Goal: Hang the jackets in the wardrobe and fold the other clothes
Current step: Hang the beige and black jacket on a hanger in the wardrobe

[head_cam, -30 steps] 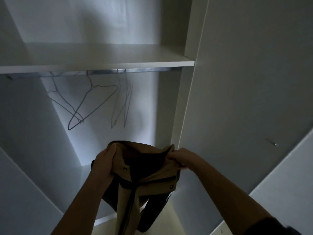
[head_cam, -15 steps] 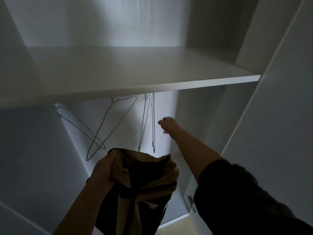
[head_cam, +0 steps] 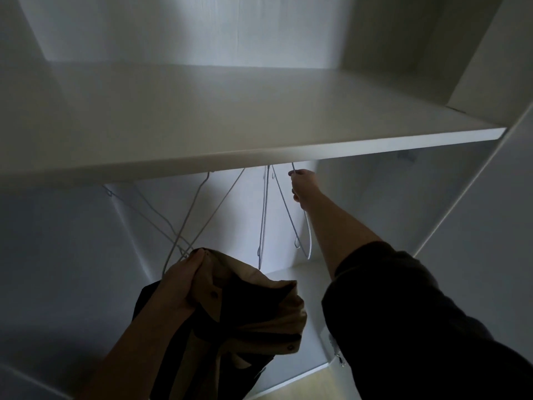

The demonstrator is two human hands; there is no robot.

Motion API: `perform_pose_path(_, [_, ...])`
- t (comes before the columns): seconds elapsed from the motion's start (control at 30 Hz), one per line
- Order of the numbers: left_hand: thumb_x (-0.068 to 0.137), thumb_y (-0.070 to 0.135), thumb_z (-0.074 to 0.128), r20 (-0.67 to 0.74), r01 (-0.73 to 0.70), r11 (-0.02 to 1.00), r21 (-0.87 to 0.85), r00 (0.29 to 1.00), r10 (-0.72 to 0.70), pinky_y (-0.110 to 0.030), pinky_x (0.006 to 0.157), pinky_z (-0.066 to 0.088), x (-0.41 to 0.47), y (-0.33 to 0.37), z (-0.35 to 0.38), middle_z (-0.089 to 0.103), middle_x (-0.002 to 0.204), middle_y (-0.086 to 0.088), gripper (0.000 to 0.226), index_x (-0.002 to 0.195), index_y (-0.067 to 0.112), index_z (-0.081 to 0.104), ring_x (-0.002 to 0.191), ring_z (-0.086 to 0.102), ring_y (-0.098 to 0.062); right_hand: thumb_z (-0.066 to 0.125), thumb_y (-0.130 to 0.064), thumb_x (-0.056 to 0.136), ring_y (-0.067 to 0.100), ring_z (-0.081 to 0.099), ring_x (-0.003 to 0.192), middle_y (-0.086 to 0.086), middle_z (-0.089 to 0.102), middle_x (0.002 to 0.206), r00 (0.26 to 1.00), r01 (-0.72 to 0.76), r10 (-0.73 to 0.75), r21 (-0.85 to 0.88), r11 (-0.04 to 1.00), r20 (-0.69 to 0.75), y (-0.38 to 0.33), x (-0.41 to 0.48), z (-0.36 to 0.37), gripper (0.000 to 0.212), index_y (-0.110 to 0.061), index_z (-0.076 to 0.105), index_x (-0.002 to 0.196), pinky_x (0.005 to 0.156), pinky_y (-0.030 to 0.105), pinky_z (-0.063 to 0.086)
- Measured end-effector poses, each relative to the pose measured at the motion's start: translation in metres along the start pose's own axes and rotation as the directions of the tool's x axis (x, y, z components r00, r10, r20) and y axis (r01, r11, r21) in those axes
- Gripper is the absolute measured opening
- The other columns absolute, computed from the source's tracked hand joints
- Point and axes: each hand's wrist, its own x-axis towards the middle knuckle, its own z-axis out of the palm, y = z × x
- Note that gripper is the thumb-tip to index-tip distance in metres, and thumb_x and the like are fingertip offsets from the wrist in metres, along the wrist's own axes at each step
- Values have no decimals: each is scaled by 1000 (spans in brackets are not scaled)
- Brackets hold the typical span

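Note:
A tan jacket (head_cam: 259, 310) with a dark lining hangs in front of the open white wardrobe, low in the middle of the head view. My left hand (head_cam: 181, 284) grips it by the collar. My right hand (head_cam: 302, 184) reaches up under the shelf and holds the neck of the rightmost wire hanger (head_cam: 288, 215). That hanger dangles below my hand, tilted. The rail above it is hidden by the shelf.
A wide white shelf (head_cam: 259, 151) runs across the wardrobe just above my right hand. Several other thin wire hangers (head_cam: 202, 215) hang to the left beneath it. The wardrobe's side panel (head_cam: 461, 197) stands to the right, its floor (head_cam: 291, 368) below.
My right hand let go of the jacket's collar, rose to the hangers and took hold of the rightmost one. My view moved closer and higher. My left hand kept its hold.

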Motion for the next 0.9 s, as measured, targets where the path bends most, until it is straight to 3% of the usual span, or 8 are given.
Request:
perform_pose_path(0.17, [99,30,45,74,-7,1000,10,997,6,-34,66,46,-9,1,-6,58,85,-6,21,89,14,56,75,56,-19,38,-10,94,10,35,45,-1,40,62,998,41,-36,101,994,-44,1,-18,-30,27,-21,60,81,36,11,26])
perform_pose_path(0.33, [104,16,33,0,-37,992,-120,999,38,-22,63,43,-33,-13,14,59,66,-7,32,80,9,53,70,47,-17,39,-5,97,2,27,29,0,34,58,998,55,-44,205,977,-54,25,-66,-69,25,-16,60,88,34,11,20])
perform_pose_path(0.43, [103,18,35,45,-17,993,-120,999,23,-30,74,42,-56,-23,26,54,82,-12,30,85,5,54,75,49,-20,41,-5,98,2,27,31,0,34,59,999,38,-28,243,969,-44,46,-101,-94,25,-16,61,87,34,11,20])
perform_pose_path(0.53, [103,16,35,36,-43,997,-71,998,46,-35,93,36,-80,-38,40,51,86,-12,28,85,7,53,80,48,-20,42,-5,98,1,27,31,0,33,60,999,33,-25,267,963,-32,63,-142,-124,23,-15,61,91,33,12,20])
perform_pose_path(0.6, [104,9,29,20,-72,996,-62,997,73,-33,93,32,-98,-52,54,46,81,-10,30,82,10,51,77,44,-17,43,-4,97,2,28,32,-2,35,58,999,47,-42,304,952,-20,75,-176,-150,22,-15,61,90,33,13,21])
perform_pose_path(0.7, [104,10,29,30,-62,997,-47,998,64,-28,84,39,-121,-70,67,47,78,-9,30,86,9,53,74,44,-17,51,-10,95,4,30,37,-6,38,54,990,122,-140,349,929,28,93,-228,-186,15,-17,54,81,36,17,23])
perform_pose_path(0.8, [103,18,37,71,-78,997,22,995,76,-36,85,44,-148,-85,75,52,81,-10,24,94,5,56,73,50,-18,58,-21,92,10,32,42,-2,37,56,989,148,-147,231,962,-22,88,-258,-217,17,-15,48,80,39,21,26])
perform_pose_path(0.9, [101,25,44,175,-55,997,47,984,46,-35,71,50,-173,-96,81,60,81,-7,24,87,10,58,74,58,-19,53,-29,96,13,34,49,3,38,56,967,220,-207,74,973,-148,74,-279,-247,27,-11,52,75,49,27,28])
